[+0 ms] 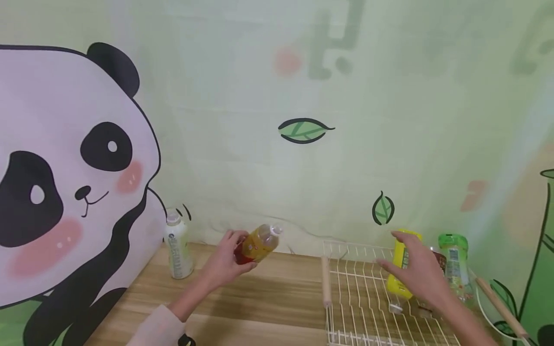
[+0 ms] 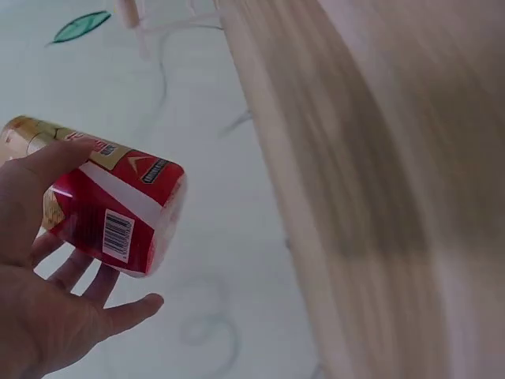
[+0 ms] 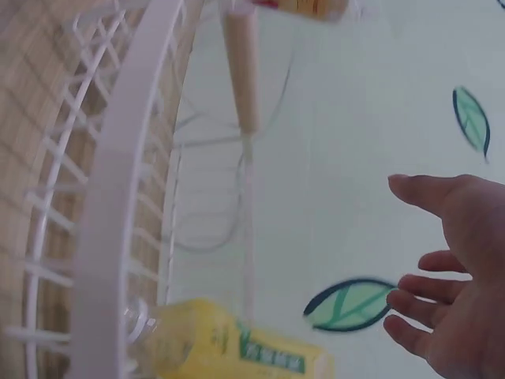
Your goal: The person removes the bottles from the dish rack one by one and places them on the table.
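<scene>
My left hand (image 1: 225,257) grips a drink bottle (image 1: 261,244) with a yellow and red label, held tilted over the wooden table. The left wrist view shows the red part of the label, with a barcode, and the thumb laid across the bottle (image 2: 118,201). My right hand (image 1: 421,271) is spread above a white wire rack (image 1: 326,283), holding nothing. Just behind and below that hand, a yellow bottle (image 1: 399,287) lies slanted in the rack, partly covered by the hand. In the right wrist view, the yellow bottle (image 3: 237,347) is below the bare fingers.
At the left back of the table (image 1: 277,288) stands a white bottle (image 1: 178,252). Beyond my right hand, a dark-labelled bottle (image 1: 439,258) and a clear bottle with a green top (image 1: 454,259) rest in the rack. A patterned cloth backdrop (image 1: 242,168) hangs behind.
</scene>
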A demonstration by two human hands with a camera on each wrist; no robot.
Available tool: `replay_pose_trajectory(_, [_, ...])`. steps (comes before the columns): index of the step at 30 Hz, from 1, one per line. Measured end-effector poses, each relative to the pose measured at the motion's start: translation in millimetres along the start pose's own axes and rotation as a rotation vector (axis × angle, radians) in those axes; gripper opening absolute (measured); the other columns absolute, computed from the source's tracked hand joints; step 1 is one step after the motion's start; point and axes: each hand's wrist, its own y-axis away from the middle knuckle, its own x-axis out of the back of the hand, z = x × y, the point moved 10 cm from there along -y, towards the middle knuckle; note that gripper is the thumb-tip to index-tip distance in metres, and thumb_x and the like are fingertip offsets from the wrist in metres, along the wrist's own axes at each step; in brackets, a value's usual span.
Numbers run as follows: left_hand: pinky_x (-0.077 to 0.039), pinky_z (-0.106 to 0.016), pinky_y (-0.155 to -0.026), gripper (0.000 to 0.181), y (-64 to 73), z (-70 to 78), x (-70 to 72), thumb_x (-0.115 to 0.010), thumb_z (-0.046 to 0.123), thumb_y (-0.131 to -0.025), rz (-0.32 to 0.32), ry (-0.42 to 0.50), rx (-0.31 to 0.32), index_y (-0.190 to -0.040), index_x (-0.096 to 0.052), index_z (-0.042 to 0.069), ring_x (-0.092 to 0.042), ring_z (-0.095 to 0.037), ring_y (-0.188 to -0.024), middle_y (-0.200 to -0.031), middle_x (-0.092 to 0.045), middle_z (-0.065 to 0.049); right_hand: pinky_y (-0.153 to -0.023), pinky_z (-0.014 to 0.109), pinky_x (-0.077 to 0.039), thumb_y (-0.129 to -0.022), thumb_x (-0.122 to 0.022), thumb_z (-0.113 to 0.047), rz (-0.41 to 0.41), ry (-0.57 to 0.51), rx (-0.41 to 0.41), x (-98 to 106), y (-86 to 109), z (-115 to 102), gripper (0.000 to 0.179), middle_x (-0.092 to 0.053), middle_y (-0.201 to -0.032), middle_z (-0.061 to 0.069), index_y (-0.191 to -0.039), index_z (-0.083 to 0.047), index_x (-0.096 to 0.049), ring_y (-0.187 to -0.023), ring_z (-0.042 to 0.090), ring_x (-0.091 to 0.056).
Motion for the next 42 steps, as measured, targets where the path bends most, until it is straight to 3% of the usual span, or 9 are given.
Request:
replay_pose_trajectory(3, [-0.050, -0.049, -0.101, 0.073, 9.2, -24.7, 10.5, -0.088, 0.025, -0.075, 0.060, 0.043, 0.086, -0.135, -0.049, 0.013, -0.054, -0.025, -0.119, -0.126, -0.052, -0.005, -0.083, 0.061, -0.052, -0.088, -0.071, -0.052, 0.012, -0.013, -0.084, 1.3, 0.3, 27.3, 0.087, -0.049, -0.131, 0.033, -0.143, 0.008, -0.039, -0.112, 0.050, -0.053])
replay_pose_trajectory(8, [-0.044, -0.052, -0.103, 0.072, 25.8, -59.2, 22.1, -0.087, 0.028, -0.077, 0.164, 0.091, 0.194, -0.136, -0.048, 0.012, -0.053, -0.026, -0.119, -0.127, -0.055, -0.007, -0.073, 0.050, -0.059, -0.087, -0.069, -0.057, -0.060, -0.058, -0.225, -10.1, 7.7, 65.6, 0.098, -0.045, -0.130, 0.040, -0.144, 0.014, -0.032, -0.104, 0.050, -0.058])
replay_pose_trajectory(15, [-0.043, -0.053, -0.104, 0.072, 44.9, -93.7, 27.8, -0.084, 0.023, -0.081, 0.223, 0.134, 0.320, -0.139, -0.045, 0.006, -0.053, -0.032, -0.121, -0.133, -0.054, -0.015, -0.071, 0.045, -0.060, -0.086, -0.071, -0.054, -0.151, -0.031, -0.291, -28.4, 19.7, 86.9, 0.100, -0.052, -0.123, 0.041, -0.141, 0.018, -0.031, -0.098, 0.045, -0.064])
replay_pose_trajectory(22, [-0.049, -0.054, -0.099, 0.068, 49.6, -112.1, 37.1, -0.082, 0.022, -0.083, 0.259, 0.071, 0.389, -0.138, -0.045, 0.004, -0.055, -0.038, -0.122, -0.134, -0.055, -0.022, -0.066, 0.043, -0.057, -0.088, -0.071, -0.051, -0.153, 0.004, -0.310, -34.6, 11.9, 93.1, 0.099, -0.051, -0.121, 0.039, -0.143, 0.019, -0.027, -0.092, 0.038, -0.063])
replay_pose_trajectory(28, [-0.049, -0.056, -0.098, 0.070, 50.3, -121.2, 34.4, -0.082, 0.018, -0.082, 0.250, 0.013, 0.410, -0.138, -0.043, 0.002, -0.055, -0.042, -0.122, -0.135, -0.053, -0.023, -0.065, 0.043, -0.057, -0.088, -0.072, -0.047, -0.147, 0.017, -0.344, -37.6, 7.0, 97.8, 0.097, -0.052, -0.119, 0.038, -0.144, 0.018, -0.026, -0.090, 0.036, -0.062])
replay_pose_trajectory(36, [-0.050, -0.056, -0.097, 0.073, 57.3, -134.1, 27.6, -0.081, 0.018, -0.083, 0.238, 0.010, 0.451, -0.140, -0.041, -0.002, -0.055, -0.044, -0.121, -0.136, -0.051, -0.027, -0.083, 0.059, -0.053, -0.086, -0.076, -0.043, -0.128, -0.053, -0.319, -46.9, 1.9, 94.0, 0.103, -0.038, -0.138, 0.042, -0.149, 0.014, -0.018, -0.115, 0.054, -0.051])
replay_pose_trajectory(42, [-0.050, -0.056, -0.096, 0.073, 56.9, -134.8, 26.5, -0.080, 0.022, -0.084, 0.240, -0.013, 0.462, -0.139, -0.040, -0.004, -0.056, -0.044, -0.119, -0.135, -0.052, -0.028, -0.082, 0.060, -0.054, -0.084, -0.079, -0.034, -0.075, -0.070, -0.274, -47.8, 2.4, 90.4, 0.101, -0.039, -0.139, 0.040, -0.150, 0.013, -0.018, -0.116, 0.054, -0.050])
